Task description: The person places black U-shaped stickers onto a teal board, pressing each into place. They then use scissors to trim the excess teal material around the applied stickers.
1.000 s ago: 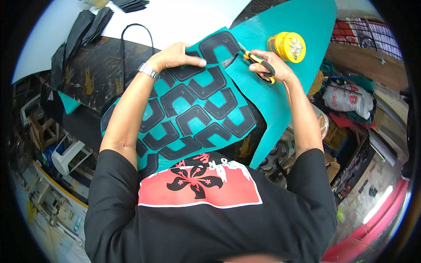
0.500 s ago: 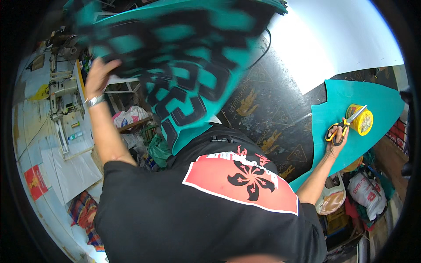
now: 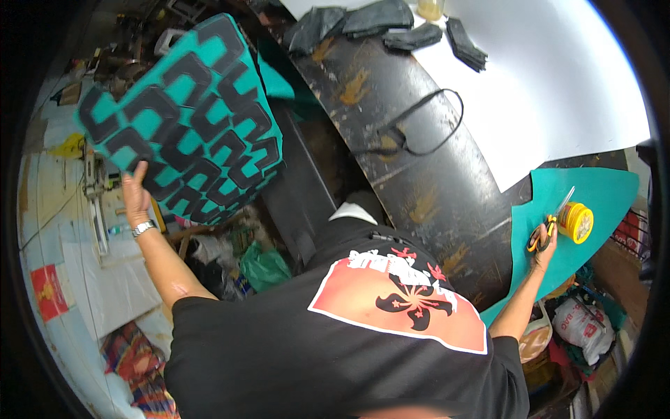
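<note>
My left hand (image 3: 137, 197) grips the lower left edge of a green sheet (image 3: 180, 128), thumb on its face. Black curved, bracket-like pieces (image 3: 150, 112) lie in rows on that sheet, which is held tilted off the table's left side. Over at the right, my right hand (image 3: 545, 248) is closed on the yellow-and-black handles of a pair of scissors (image 3: 562, 203), blades pointing up and away. Just right of the scissors stands a round yellow tub (image 3: 576, 223). Beneath the tub is a second green sheet (image 3: 606, 188) with a curved outer edge.
The black table (image 3: 447, 188) carries a black strap loop (image 3: 457, 105), stacks of dark pieces (image 3: 377, 17) and a large white sheet (image 3: 544, 77). A sewing machine (image 3: 94, 174) stands at left. Green bags (image 3: 264, 269) lie below the table; a white bag (image 3: 585, 321) sits at lower right.
The green sheet with black pieces has swung left and down in my left hand, off the table. The strap loop and dark stacks now show. My right hand keeps the scissors near the tub.
</note>
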Demonstrator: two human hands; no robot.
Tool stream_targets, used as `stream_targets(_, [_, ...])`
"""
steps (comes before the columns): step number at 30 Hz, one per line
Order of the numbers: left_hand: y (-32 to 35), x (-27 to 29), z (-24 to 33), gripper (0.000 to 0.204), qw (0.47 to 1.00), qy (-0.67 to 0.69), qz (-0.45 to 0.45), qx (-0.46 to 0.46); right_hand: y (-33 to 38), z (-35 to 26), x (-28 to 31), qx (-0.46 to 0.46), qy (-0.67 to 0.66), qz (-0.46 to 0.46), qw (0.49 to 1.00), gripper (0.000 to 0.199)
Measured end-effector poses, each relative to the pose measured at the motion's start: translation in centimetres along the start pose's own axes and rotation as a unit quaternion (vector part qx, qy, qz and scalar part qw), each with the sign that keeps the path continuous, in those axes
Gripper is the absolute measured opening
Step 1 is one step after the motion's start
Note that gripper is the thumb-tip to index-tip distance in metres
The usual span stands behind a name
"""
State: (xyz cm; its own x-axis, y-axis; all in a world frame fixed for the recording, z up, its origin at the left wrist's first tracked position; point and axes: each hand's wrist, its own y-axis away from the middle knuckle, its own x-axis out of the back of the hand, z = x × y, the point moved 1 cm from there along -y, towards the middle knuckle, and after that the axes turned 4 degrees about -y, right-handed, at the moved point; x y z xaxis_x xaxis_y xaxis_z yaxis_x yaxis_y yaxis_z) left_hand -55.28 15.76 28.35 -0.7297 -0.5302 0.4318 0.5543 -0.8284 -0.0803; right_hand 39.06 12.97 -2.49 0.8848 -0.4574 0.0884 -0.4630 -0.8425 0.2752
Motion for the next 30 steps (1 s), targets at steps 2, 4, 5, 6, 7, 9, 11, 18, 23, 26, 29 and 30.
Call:
stream_targets(2, [-2.9, -3.2, -1.6, 0.047, 0.997, -0.007, -0.075, 0.019, -0.1, -0.2, -0.5, 0.015, 0.030, -0.004, 0.999, 0.042])
stream_targets(4, [-6.7, -5.5, -1.9, 0.044, 0.986, 0.009, -0.154, 0.057, -0.3, -0.4, -0.9, -0.015, 0.055, 0.018, 0.998, 0.042])
stream_targets(5, [-8.5, -5.8, -1.7, 0.042, 0.987, 0.003, -0.157, 0.043, -0.3, -0.6, -1.0, -0.010, 0.052, 0.024, 0.998, 0.042])
stream_targets(6, [-10.0, -5.8, -1.3, 0.041, 0.986, 0.002, -0.161, 0.040, -0.3, -0.7, -1.1, -0.028, 0.056, 0.026, 0.998, 0.042])
stream_targets(7, [-11.2, -5.7, -1.0, 0.040, 0.983, 0.017, -0.179, 0.031, -0.2, -0.8, -1.0, -0.055, 0.072, 0.042, 0.995, 0.042])
stream_targets(9, [-13.5, -4.5, 0.7, 0.040, 0.987, 0.007, -0.158, 0.027, -0.2, -0.7, -1.2, -0.053, 0.083, 0.048, 0.994, 0.045])
stream_targets(11, [-15.2, -3.3, 2.7, 0.043, 0.996, -0.018, -0.090, 0.015, -0.3, -0.5, -1.1, -0.062, 0.128, 0.069, 0.987, 0.047])
stream_targets(18, [-17.3, 1.3, 7.2, 0.068, 0.986, 0.031, 0.159, 0.048, -0.8, 0.3, -0.9, -0.057, 0.099, 0.095, 0.989, 0.049])
stream_targets(23, [-17.8, 4.9, 6.6, 0.039, 0.923, 0.050, 0.378, 0.054, -0.9, 0.1, -1.0, -0.061, 0.071, 0.113, 0.989, 0.048])
stream_targets(26, [-17.2, 6.5, 6.3, 0.036, 0.902, 0.102, 0.417, 0.051, -0.7, -0.2, -1.2, -0.086, 0.078, 0.141, 0.983, 0.051])
stream_targets(29, [-15.6, 6.0, 6.0, 0.046, 0.865, 0.080, 0.489, 0.083, -0.5, -0.7, -1.4, -0.090, 0.087, 0.132, 0.983, 0.054])
stream_targets(30, [-14.9, 5.4, 5.8, 0.043, 0.865, 0.098, 0.486, 0.072, -0.3, -0.9, -1.5, -0.092, 0.083, 0.132, 0.984, 0.055])
